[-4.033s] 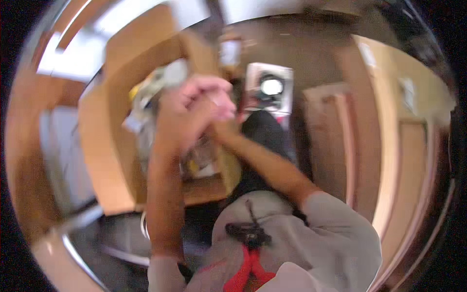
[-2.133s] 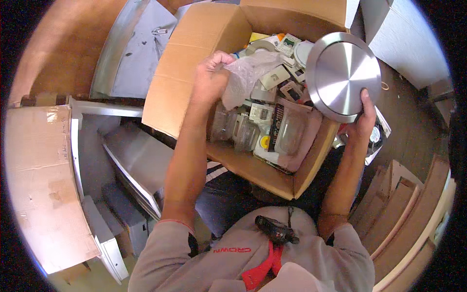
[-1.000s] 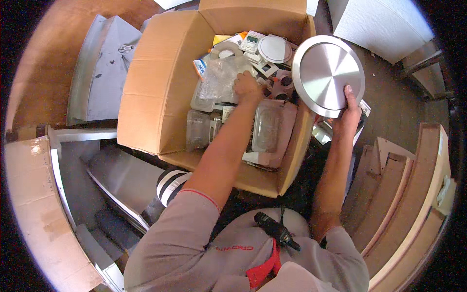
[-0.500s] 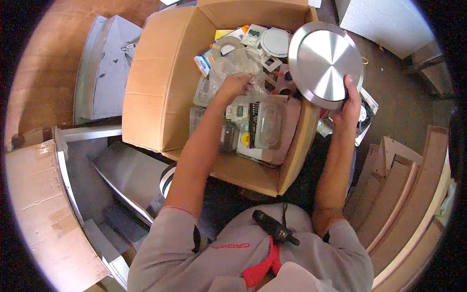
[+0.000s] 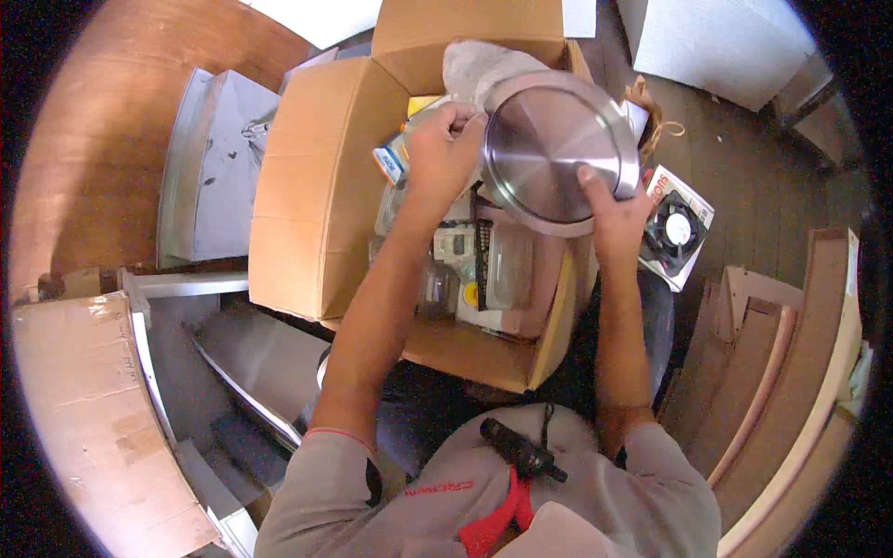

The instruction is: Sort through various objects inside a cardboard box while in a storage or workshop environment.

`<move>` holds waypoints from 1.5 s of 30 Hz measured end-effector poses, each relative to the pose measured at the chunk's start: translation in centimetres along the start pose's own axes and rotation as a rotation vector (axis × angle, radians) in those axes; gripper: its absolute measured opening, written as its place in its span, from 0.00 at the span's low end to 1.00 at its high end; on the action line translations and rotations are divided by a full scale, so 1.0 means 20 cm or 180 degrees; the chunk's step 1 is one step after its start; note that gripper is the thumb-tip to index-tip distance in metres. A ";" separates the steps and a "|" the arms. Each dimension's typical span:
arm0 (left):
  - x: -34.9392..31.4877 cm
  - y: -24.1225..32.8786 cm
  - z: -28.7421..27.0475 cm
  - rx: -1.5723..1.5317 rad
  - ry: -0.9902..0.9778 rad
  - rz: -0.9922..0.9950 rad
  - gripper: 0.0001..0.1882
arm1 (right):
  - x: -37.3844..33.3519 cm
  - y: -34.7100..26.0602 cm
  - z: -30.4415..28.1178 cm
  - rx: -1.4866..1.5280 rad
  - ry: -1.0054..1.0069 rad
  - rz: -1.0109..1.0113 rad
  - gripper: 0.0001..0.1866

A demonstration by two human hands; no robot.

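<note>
A round, shiny metal plate-like disc [image 5: 544, 139] with a raised rim is tilted above the open cardboard box [image 5: 307, 177]. My right hand [image 5: 614, 209] grips its lower right edge, thumb on its face. At the disc's left edge my left hand [image 5: 445, 158] is closed in a pinch on a crumpled, translucent plastic bag [image 5: 484, 67], which bulges up behind the disc. Inside the box lie a clear plastic container [image 5: 507, 270], a blue and white small carton [image 5: 389, 165] and several small parts. The disc hides the box's upper right contents.
A black fan [image 5: 672, 232] on a white carton lies right of the box. Long brown boards [image 5: 781, 372] stand at the lower right. On the left are a grey metal housing [image 5: 219, 167] and another cardboard box [image 5: 107, 418]. White panels [image 5: 716, 46] stand at the upper right.
My right hand has brought the disc left and down over the box. My left hand has lifted the plastic bag out of the contents, up beside and behind the disc.
</note>
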State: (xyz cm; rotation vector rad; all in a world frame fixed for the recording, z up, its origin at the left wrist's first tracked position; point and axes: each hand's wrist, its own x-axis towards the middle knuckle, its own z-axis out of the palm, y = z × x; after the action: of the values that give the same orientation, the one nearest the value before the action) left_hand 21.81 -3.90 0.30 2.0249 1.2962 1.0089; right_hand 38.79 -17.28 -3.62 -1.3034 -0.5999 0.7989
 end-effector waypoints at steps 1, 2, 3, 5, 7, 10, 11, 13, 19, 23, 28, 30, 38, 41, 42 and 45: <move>0.01 0.04 0.00 0.0030 0.0197 0.0315 0.09 | -0.02 0.00 0.01 0.0010 0.0001 -0.0038 0.19; 0.02 0.09 -0.01 -0.0027 0.0091 0.0099 0.09 | -0.04 -0.01 0.03 0.0032 -0.0053 -0.0369 0.19; 0.04 0.13 -0.02 -0.0036 0.0106 0.0133 0.09 | -0.05 -0.01 0.05 0.0052 -0.0104 -0.0700 0.19; 0.04 0.19 -0.04 0.0116 -0.0067 0.0241 0.10 | -0.06 0.02 0.05 0.0009 -0.0123 -0.0557 0.23; 0.02 0.22 -0.02 0.0132 -0.0041 0.0537 0.10 | -0.06 0.02 0.08 0.0088 -0.0002 -0.0349 0.23; -0.02 0.25 -0.01 0.0285 -0.0029 0.1044 0.10 | -0.07 0.03 0.09 0.0141 -0.0073 -0.0313 0.21; -0.02 0.25 0.00 0.0415 -0.0037 0.1258 0.09 | -0.07 0.04 0.09 0.0073 -0.0110 -0.0351 0.20; -0.01 0.25 -0.01 0.0402 -0.0025 0.1307 0.08 | -0.09 0.03 0.08 -0.0046 -0.0236 -0.0264 0.19; -0.07 0.31 -0.01 0.0192 -0.0312 0.1393 0.08 | -0.09 0.01 0.10 -0.0560 -0.0313 0.0404 0.14; -0.10 0.25 -0.05 0.0654 -0.0160 0.1052 0.08 | -0.05 0.04 0.08 0.0675 0.0126 0.0351 0.14; -0.05 0.12 -0.07 0.0996 -0.0042 0.1437 0.10 | -0.06 -0.06 0.03 0.0602 0.0042 0.0374 0.17; -0.04 0.11 -0.02 0.0297 -0.0305 0.0748 0.12 | -0.03 -0.02 -0.02 0.0413 0.0053 0.0391 0.19; -0.05 -0.17 0.05 -0.0093 -0.0794 -0.0224 0.14 | 0.20 -0.04 -0.56 0.0489 0.0843 0.0679 0.29; -0.13 -0.08 0.13 -0.0107 -0.1158 -0.0171 0.15 | 0.44 0.02 -0.89 0.1452 0.0885 0.0913 0.25; -0.15 -0.06 0.19 -0.0471 -0.1228 -0.0514 0.15 | 0.54 0.06 -0.99 0.1589 0.0965 0.0804 0.23; -0.19 0.07 0.25 -0.0304 -0.1152 -0.0437 0.15 | 0.62 0.14 -1.06 0.1894 0.1171 0.0640 0.19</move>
State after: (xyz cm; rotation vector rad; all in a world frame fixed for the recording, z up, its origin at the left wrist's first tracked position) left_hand 25.66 -8.12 -2.78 1.9075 1.1501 0.5952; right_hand 62.33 -19.89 -10.90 -0.9266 0.0711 0.7946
